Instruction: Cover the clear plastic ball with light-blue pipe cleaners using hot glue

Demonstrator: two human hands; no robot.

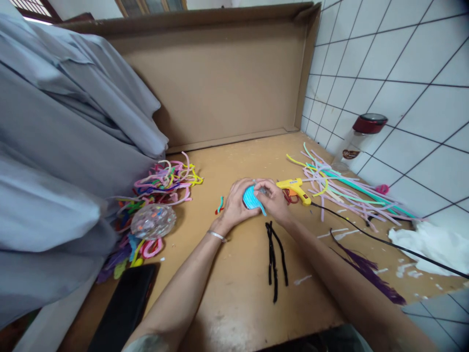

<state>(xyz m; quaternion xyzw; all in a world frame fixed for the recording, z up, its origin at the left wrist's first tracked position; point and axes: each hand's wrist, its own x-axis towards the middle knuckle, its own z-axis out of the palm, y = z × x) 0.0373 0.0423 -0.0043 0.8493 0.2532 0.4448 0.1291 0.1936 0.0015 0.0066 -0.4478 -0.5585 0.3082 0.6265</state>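
Note:
Both my hands are around a small round coil of bright blue pipe cleaner (pixel 251 198) above the middle of the table. My left hand (pixel 234 201) cups its left side and underside, fingers curled round it. With bent fingers my right hand (pixel 271 196) grips the coil's right edge, and a loose blue end hangs below. Part of the coil is hidden by the fingers. Just beyond my right hand lies a yellow glue gun (pixel 295 188). Several black pipe cleaners (pixel 273 264) lie nearer me, between my forearms. Small blue and red pieces (pixel 220 205) are left of my left hand.
A tangled heap of colourful pipe cleaners (pixel 168 178), a clear plastic ball-like container (pixel 153 221) and a black phone (pixel 124 308) are on the left. To the right are straight pipe cleaners (pixel 340 183), a red-lidded jar (pixel 357 142), a black cord (pixel 366 231), purple strands (pixel 366 269) and white tissue (pixel 425 244).

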